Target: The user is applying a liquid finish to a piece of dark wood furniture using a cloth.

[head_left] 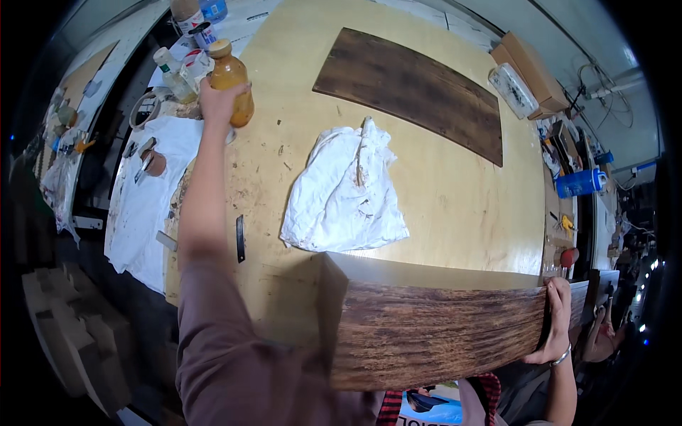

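Note:
My left hand [217,101] reaches to the far left of the table and is closed round a glass bottle [231,71] of amber liquid with a tan cap. Along the table's near edge lies a long piece with a dark wood-grain face [440,330] and a paler top edge. At its right end, my right hand [559,316] grips it, fingers over the top and thumb lower down. Between the hands a crumpled white cloth [341,195] with brown stains rests on the table. Beyond it is a flat dark brown wooden board [412,89].
A clear bottle [175,77] and several containers crowd the back left. A tape roll [145,110] and a stained white sheet [145,206] are nearer. One dark blade-like strip [241,238] lies left of the cloth. A cardboard box [533,71] and a blue cylinder [580,183] stand right.

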`<state>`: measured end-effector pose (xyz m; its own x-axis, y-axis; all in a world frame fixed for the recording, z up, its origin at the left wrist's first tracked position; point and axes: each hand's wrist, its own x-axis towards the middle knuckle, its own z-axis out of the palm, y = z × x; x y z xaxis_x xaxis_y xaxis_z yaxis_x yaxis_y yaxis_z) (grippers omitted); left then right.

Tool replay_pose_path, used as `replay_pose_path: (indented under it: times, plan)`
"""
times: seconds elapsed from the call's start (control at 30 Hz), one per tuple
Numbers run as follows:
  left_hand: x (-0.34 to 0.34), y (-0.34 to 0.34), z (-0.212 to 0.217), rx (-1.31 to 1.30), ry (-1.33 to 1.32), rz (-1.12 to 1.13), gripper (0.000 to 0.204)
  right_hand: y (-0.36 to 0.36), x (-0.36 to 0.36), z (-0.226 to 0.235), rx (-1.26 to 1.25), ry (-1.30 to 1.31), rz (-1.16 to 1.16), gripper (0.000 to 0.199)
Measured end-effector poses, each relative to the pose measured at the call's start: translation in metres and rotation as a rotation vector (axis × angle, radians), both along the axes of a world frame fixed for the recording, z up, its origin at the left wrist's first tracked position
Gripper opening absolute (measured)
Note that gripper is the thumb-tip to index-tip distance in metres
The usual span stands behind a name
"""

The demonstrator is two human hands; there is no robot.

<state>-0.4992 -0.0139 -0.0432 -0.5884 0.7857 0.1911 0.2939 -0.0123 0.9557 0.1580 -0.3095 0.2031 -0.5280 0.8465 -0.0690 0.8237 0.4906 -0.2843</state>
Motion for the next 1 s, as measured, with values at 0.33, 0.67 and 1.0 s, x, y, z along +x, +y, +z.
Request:
replay_pose_path:
  times: [0.33,0.67,1.0]
  plan:
    - [0.085,-0.161,0.062,-0.178,0.77,-0.524,0.076,-0.001,0.007,-0.003,-0.006,-0.007,-0.015,0.122]
    - [0.092,-0.183,0.038,-0.506,1.087,-0.416,0.075,-0.002,0.004,-0.002,0.012,-0.03,-0.02,0.123]
    - [0.092,-0.182,0.05,-0.441,1.26,-0.378,0.051,0.002,-0.002,0.0,0.025,-0.03,0.002,0.122]
